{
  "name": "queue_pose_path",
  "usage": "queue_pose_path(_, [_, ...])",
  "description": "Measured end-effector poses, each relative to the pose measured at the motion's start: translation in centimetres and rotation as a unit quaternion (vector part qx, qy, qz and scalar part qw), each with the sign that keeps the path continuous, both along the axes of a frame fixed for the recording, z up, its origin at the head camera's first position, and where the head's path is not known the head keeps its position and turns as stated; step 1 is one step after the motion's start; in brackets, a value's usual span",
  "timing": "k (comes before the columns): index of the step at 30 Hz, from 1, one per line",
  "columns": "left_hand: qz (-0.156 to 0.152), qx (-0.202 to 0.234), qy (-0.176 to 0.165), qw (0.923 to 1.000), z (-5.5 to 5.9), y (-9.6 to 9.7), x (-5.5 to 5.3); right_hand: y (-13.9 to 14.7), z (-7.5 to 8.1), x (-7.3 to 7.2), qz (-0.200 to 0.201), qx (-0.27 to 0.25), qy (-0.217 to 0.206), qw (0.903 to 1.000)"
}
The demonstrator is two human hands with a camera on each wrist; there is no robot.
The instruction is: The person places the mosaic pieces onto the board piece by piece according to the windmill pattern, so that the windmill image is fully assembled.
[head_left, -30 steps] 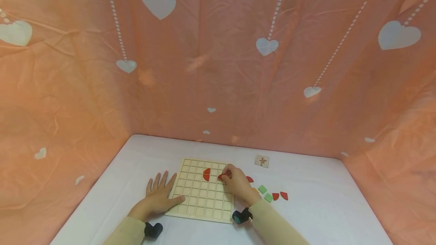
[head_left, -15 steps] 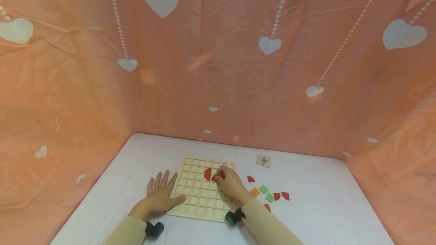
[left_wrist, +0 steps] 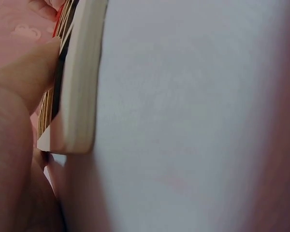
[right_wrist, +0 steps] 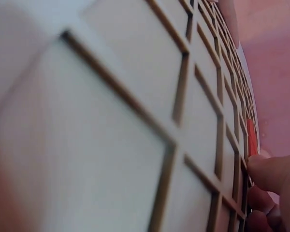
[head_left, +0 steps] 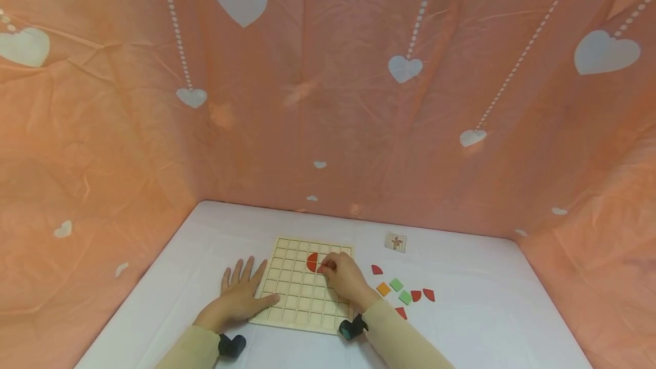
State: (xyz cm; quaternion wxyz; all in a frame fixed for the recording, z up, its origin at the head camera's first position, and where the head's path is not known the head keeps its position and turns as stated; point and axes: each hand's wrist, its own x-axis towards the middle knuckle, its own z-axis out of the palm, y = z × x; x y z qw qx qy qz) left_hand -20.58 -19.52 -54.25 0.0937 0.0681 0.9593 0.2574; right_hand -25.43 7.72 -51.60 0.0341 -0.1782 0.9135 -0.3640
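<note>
A wooden grid board (head_left: 294, 303) lies on the white table, with two red quarter-circle tiles (head_left: 312, 262) set side by side in its upper middle as a half disc. My left hand (head_left: 238, 298) lies spread at the board's left edge, its thumb on the board and its other fingers on the table. Over the board, my right hand (head_left: 345, 279) pinches another red quarter-circle tile just right of the half disc. The fingertips hide most of that tile. In the right wrist view, the thumb (right_wrist: 275, 171) meets the grid beside a red strip (right_wrist: 252, 137).
Right of the board lie several loose red quarter-circle tiles (head_left: 377, 270), an orange square tile (head_left: 383, 289) and two green square tiles (head_left: 396, 285). A small card with a gridded pattern (head_left: 396, 242) lies farther back. A pink heart-print cloth (head_left: 359, 130) surrounds the table.
My right hand has moved left across the board with the red tile, up to the half disc, and its fingertips have come down there. The left hand stays put.
</note>
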Motion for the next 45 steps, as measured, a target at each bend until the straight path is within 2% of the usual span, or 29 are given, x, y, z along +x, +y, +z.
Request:
queue_pose_path(5, [-0.001, -0.001, 0.000, 1.0000, 0.4, 0.1, 0.1, 0.2, 0.3, 0.3, 0.007, 0.012, 0.012, 0.9998])
queue_pose_path(14, [-0.003, 0.011, -0.023, 0.9997, 1.7, 0.2, 0.5, 1.3, 0.5, 0.7, 0.011, 0.023, 0.010, 0.9996])
queue_pose_path(22, [-0.003, 0.002, -0.024, 0.9997, 1.9, 0.3, 0.6, 5.4, 1.0, 0.1, -0.041, 0.017, 0.019, 0.9988])
queue_pose_path(26, [-0.006, 0.007, -0.017, 0.9998, 1.5, 0.2, 0.5, 7.5, 1.1, 0.2, -0.083, 0.014, -0.011, 0.9963])
queue_pose_path(32, [-0.007, 0.005, -0.009, 0.9999, 0.8, 0.2, 0.3, 9.8, 0.9, 0.4, -0.115, -0.014, -0.042, 0.9924])
queue_pose_path(36, [-0.007, 0.006, -0.016, 0.9998, 1.5, 0.3, 0.5, 10.6, 0.8, 0.6, -0.130, -0.018, -0.059, 0.9896])
queue_pose_path(41, [-0.008, 0.011, -0.024, 0.9996, 2.6, 0.5, 0.9, 10.9, 0.5, 0.6, -0.135, -0.016, -0.055, 0.9891])
queue_pose_path(45, [-0.007, 0.008, -0.027, 0.9996, 2.8, 0.5, 0.9, 11.0, 0.3, 0.6, -0.141, -0.021, -0.061, 0.9879])
